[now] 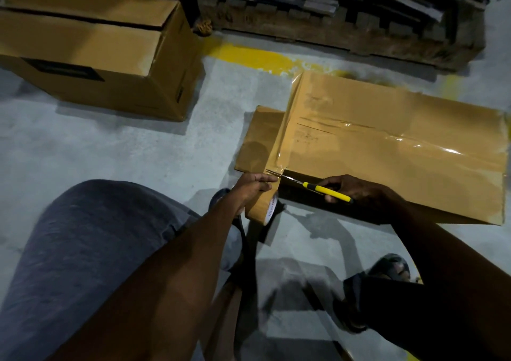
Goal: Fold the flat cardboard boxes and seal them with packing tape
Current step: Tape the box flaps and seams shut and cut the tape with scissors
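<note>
A folded brown cardboard box (401, 139) lies on the floor at the right, with shiny clear tape along its top seam and down its left end. My left hand (253, 187) grips a roll of brown packing tape (262, 207) just below the box's near left corner, with the tape strip stretched up to the box. My right hand (359, 192) holds yellow-handled scissors (318, 189) whose blades reach the tape strip beside my left fingers.
A second assembled cardboard box (96, 56) stands at the back left. A wooden pallet (345, 28) with stacked flat material runs along the back. A yellow floor line (257, 59) lies between them. My knees and sandalled feet (392, 269) fill the foreground on grey concrete floor (138, 153).
</note>
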Demonstrator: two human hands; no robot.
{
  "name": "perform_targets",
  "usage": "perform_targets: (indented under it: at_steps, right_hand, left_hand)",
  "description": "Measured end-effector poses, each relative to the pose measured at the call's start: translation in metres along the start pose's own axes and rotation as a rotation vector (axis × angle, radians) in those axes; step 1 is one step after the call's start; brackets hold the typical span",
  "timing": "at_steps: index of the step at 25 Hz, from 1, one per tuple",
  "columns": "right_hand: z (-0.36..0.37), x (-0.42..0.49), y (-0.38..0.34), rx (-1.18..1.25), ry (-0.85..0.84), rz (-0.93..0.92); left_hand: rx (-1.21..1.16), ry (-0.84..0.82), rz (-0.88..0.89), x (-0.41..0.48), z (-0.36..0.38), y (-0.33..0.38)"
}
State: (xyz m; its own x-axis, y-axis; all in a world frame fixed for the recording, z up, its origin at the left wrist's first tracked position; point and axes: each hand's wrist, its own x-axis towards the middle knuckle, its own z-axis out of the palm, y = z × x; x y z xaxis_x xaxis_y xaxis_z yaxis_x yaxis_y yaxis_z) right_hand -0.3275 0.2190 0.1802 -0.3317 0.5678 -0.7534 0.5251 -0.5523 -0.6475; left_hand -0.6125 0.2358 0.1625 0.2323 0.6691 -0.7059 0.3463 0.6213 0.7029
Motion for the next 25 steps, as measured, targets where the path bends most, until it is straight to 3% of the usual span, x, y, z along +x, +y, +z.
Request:
perform_targets:
  at_steps: [16,19,22,25]
  right_hand:
    - [0.006,0.009,-0.009,-0.108,0.056,-0.085]
    - [0.015,0.013,-0.006,-0.254,0.074,-0.068]
    - [0.027,0.015,0.001,-0.248,0.015,-0.02]
    - [0.029,-0.001,0.0,-0.341,0.086,-0.023]
  left_hand:
    - [0.004,-0.003,-0.032,0.0,-0.002,0.002]
    - [0.107,-0.024,-0.055,-0.003,-0.002,-0.001]
    - [0.302,-0.038,-0.073,-0.012,-0.004,-0.001]
    - [0.409,-0.064,-0.08,-0.023,-0.009,0.017]
